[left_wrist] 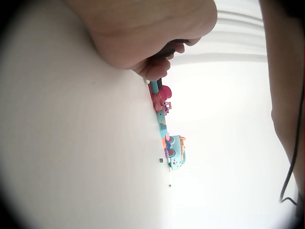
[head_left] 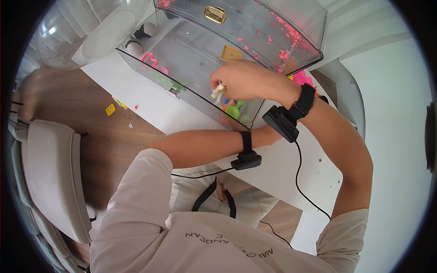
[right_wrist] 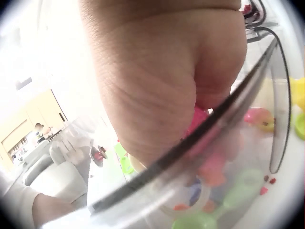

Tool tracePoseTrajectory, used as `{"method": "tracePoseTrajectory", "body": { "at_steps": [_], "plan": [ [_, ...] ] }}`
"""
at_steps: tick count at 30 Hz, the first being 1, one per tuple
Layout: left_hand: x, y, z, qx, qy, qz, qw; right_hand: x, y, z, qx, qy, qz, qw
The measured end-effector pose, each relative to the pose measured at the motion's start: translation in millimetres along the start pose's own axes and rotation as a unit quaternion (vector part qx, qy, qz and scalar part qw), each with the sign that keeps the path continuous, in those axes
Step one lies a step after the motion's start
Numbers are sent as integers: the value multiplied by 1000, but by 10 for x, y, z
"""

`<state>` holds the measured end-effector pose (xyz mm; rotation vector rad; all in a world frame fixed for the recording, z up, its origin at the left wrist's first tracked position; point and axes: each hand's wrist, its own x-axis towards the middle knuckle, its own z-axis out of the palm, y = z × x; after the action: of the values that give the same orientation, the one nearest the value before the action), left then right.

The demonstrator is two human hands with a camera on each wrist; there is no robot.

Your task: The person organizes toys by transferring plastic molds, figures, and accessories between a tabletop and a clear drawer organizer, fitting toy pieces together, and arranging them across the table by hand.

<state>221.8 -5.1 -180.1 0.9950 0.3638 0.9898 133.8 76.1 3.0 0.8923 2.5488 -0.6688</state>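
My right hand (head_left: 241,79) reaches over a clear plastic box (head_left: 186,89) and grips a small cream-coloured piece (head_left: 218,92), its kind unclear. Beneath the fingers, near the box's corner, lie a bright green scoop-like toy (head_left: 232,111) and other small coloured pieces. In the right wrist view the palm hides most of the grip, and the dark box rim crosses in front. Just outside the box my left hand (left_wrist: 152,33) rests on the white table (left_wrist: 86,143), fingers loosely curled. The right wrist camera partly covers that hand in the head view.
Inside the box are a tan square tray (head_left: 231,53), a pink heart-shaped ring (head_left: 149,60) and black-and-white balls (head_left: 144,31). Pink bits cling beneath the gold latch (head_left: 215,15) side. Toys, including a teal toy (left_wrist: 177,152), line the table's far edge. A yellow piece (head_left: 110,109) lies on the floor.
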Motion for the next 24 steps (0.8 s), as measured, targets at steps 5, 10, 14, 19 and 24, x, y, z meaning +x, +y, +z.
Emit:
{"method": "tracePoseTrajectory", "body": {
  "at_steps": [5,10,14,19,24],
  "plan": [
    [-59,-1,-37,42,-9,13,999,80,16,85,8,28,47,998],
    [-111,-17,-99,85,-11,23,996,46,163,365,-84,67,2,994],
    [-175,-16,-140,118,-15,32,992,10,136,331,-78,12,-9,997],
    [-193,-18,-147,160,-26,46,986,27,146,415,-61,61,-67,994],
    [-186,-32,-162,202,-27,58,977,59,97,389,-52,80,-59,994]
  ]
}}
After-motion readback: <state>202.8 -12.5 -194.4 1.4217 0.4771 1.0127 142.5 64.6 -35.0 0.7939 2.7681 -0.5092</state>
